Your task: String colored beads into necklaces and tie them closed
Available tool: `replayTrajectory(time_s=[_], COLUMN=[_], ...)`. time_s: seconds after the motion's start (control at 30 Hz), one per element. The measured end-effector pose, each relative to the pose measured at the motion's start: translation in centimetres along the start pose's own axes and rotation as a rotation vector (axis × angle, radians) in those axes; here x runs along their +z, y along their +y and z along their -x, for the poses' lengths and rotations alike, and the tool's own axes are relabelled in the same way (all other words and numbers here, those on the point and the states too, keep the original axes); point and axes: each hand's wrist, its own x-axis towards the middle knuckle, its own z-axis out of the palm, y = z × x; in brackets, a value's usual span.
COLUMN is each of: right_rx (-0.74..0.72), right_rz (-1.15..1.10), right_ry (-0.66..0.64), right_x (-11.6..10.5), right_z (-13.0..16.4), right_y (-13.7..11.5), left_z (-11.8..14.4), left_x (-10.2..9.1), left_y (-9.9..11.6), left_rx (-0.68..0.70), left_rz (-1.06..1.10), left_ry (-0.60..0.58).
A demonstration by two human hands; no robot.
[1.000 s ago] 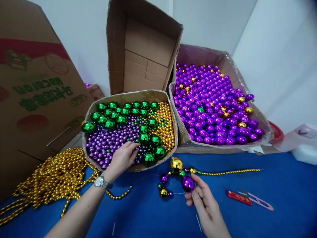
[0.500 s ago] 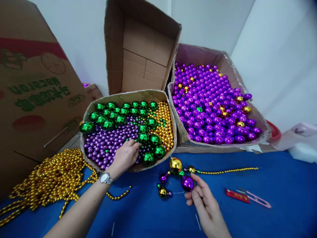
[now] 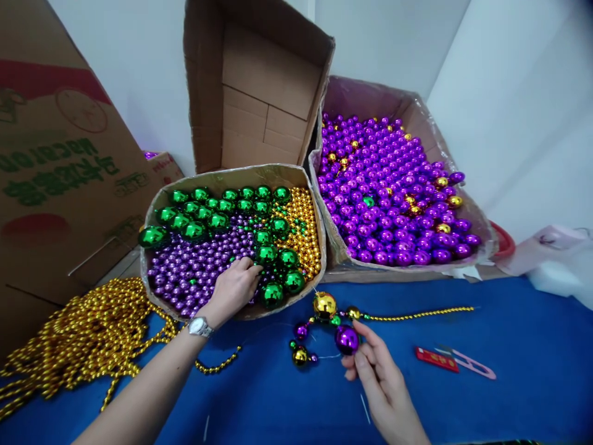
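Over the front right part of a cardboard bin [image 3: 217, 177], the left hand [image 3: 237, 285] reaches down among small purple beads [image 3: 201, 266], beside a cluster of large green balls [image 3: 272, 295]; its fingers are bent and nearly together, and because their tips are partly hidden, I cannot tell whether they have hold of a bead. A silver watch [image 3: 200, 327] circles that wrist. On the blue surface [image 3: 278, 402] in front of the bin, the right hand [image 3: 382, 377] has thumb and forefinger slightly parted on the right side of a large purple ball [image 3: 347, 340], gripping it at that edge. Near this ball lie a large gold ball [image 3: 324, 305], a smaller purple ball [image 3: 301, 331] and a smaller gold ball [image 3: 299, 355], with a thin clear thread showing between some of them. A gold bead string [image 3: 417, 316] runs off to the right. Farther right, a red packet [image 3: 437, 359] lies against a pink-handled tool [image 3: 475, 363]. Left of the bin spreads a heap of gold bead strands [image 3: 88, 334], in front of a printed carton [image 3: 50, 142]. Behind and to the right, a plastic-lined box [image 3: 428, 133] holds many shiny purple balls [image 3: 384, 185], with some gold ones mixed in.
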Motion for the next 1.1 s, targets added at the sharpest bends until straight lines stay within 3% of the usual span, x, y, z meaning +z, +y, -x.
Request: replayTrajectory(time_s=[0.3,0.7,0.8,0.97,1.1], right_rx=[-0.005,-0.031,-0.039,-0.041,-0.06], right_rz=[0.0,0.027,0.033,0.07,0.121], right_ry=[-0.012,-0.017,-0.017,-0.041,-0.059], right_x=[0.0,0.0,0.2,0.6,0.6], right_z=[0.1,0.2,0.1,0.1,0.2], right_y=[0.2,0.1,0.2,0.2,0.1], left_z=[0.3,0.7,0.9,1.4,1.6], left_x=[-0.3,-2.0,-3.3,-4.8,-4.0], left_y=[0.0,0.9,2.4,6.4,8.6], left_rx=[-0.023,-0.102,-0.253,-0.491,-0.574], left_rz=[0.079,0.483,0.842,1.717,2.018], left_ry=[0.039,0.141,0.124,-0.078,-0.152])
